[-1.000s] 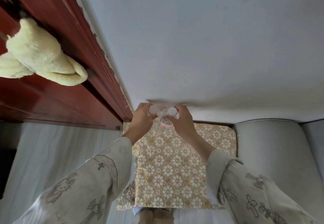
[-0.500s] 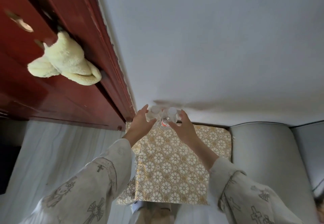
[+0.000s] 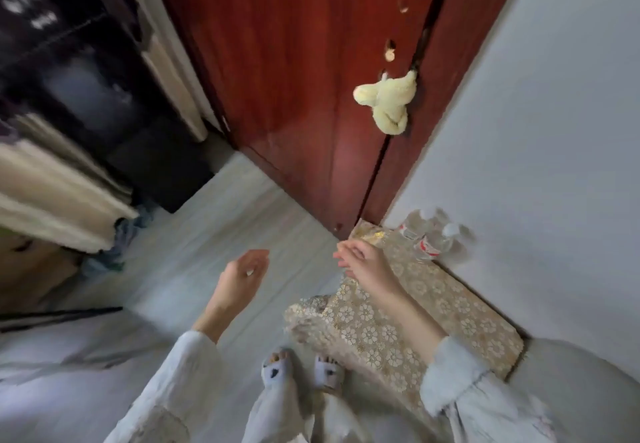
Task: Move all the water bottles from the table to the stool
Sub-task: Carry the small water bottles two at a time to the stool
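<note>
Two clear water bottles with white caps and red labels stand against the wall at the far end of a surface covered in gold floral cloth. My right hand hovers over the near-left part of that cloth, fingers loosely curled, holding nothing, a short way from the bottles. My left hand hangs over the floor to the left, fingers half bent and empty. The view is blurred by head motion.
A dark red wooden door with a pale yellow plush toy hanging on it stands behind the cloth-covered surface. A grey cushioned seat lies at right. Dark furniture and pale fabric fill the left. My feet are on the pale floor.
Both hands let go of the two bottles and pulled back from them. The bottles stay against the wall. My head turned left, swinging the door and dark furniture into view.
</note>
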